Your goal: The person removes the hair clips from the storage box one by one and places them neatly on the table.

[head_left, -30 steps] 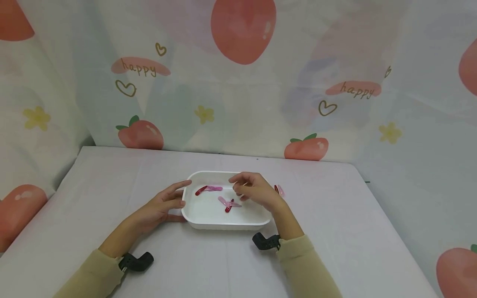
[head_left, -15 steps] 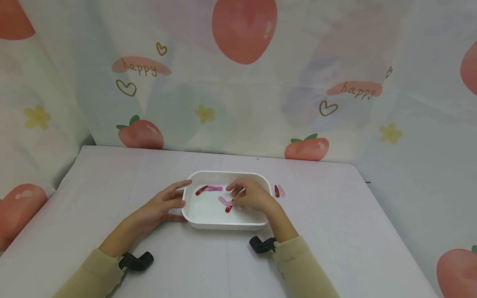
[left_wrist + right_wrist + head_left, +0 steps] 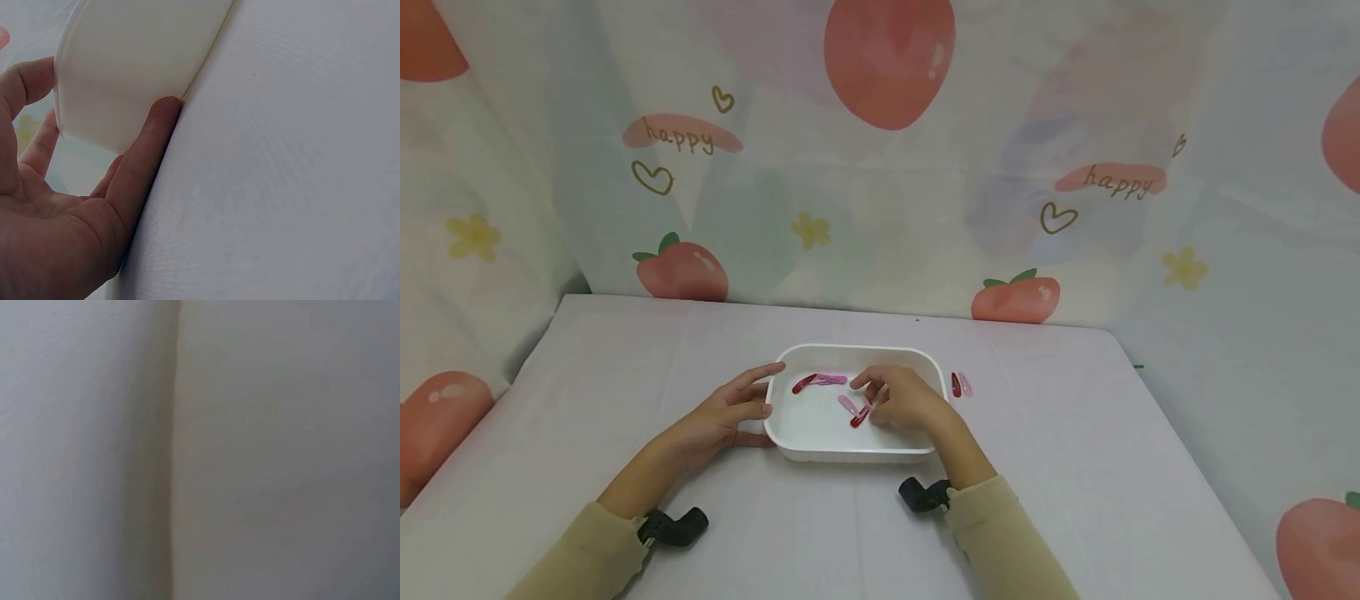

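Observation:
A white tray (image 3: 820, 437) stands on the table with several hair clips in it. My left hand (image 3: 718, 421) rests against the tray's left end, fingers spread. In the left wrist view, the fingertips of the left hand (image 3: 69, 219) touch the tray's wall (image 3: 131, 56) and rim. My right hand (image 3: 906, 400) reaches down inside the tray, bent fingers at a small group of clips. A pink hair clip (image 3: 847, 405) and a red hair clip (image 3: 859, 417) show beside its fingertips. The hand covers part of this group, so any pinch is hidden. The right wrist view shows only blurred pale surfaces.
Further left in the tray lie another red clip (image 3: 803, 383) and pink clips (image 3: 830, 379). Outside, just right of the tray, a dark red clip (image 3: 956, 384) and a pale pink clip (image 3: 966, 383) lie on the white tablecloth (image 3: 1037, 433). A printed curtain (image 3: 895, 233) hangs behind.
My right hand has moved left and down onto the clips in the tray, uncovering the clips outside. The red clip by its fingertips has shifted slightly. My left hand has stayed put.

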Tool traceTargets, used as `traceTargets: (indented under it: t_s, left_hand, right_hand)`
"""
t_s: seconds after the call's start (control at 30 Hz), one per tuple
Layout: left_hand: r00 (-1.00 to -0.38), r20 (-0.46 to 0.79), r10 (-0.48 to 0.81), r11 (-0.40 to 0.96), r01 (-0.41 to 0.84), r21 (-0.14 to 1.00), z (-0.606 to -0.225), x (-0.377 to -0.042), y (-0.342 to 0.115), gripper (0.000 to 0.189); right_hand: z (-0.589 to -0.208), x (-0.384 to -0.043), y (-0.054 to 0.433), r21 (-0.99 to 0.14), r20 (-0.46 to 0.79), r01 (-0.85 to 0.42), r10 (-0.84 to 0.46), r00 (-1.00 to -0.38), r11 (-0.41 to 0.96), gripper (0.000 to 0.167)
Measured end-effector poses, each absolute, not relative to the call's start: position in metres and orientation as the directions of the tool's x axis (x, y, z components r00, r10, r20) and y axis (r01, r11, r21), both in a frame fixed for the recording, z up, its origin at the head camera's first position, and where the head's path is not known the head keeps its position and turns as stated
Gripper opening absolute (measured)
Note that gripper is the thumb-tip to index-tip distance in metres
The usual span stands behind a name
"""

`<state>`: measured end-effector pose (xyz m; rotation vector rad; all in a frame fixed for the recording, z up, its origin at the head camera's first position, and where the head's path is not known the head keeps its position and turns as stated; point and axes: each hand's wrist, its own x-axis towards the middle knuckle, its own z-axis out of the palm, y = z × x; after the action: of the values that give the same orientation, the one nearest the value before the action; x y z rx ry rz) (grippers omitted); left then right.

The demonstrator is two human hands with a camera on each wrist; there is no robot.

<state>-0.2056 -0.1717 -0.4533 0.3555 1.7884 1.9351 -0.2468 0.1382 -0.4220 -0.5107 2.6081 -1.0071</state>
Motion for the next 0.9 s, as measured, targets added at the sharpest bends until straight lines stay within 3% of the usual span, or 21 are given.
traceTargets:
  t_s: [0.43,0.9]
  left_hand:
    - [-0.848,-0.12,0.516,-0.039,-0.163,0.986,-0.453,-0.205,-0.172,0.067]
    - [-0.851,-0.117,0.513,-0.037,-0.158,0.987,-0.454,-0.206,-0.172,0.068]
  right_hand:
    - [-0.417,-0.249,0.143,-0.815,-0.084,-0.187,-0.432,-0.898,0.548,0.032]
    - [-0.402,-0.251,0.151,-0.951,-0.153,0.026,-0.396,-0.905,0.307,0.032]
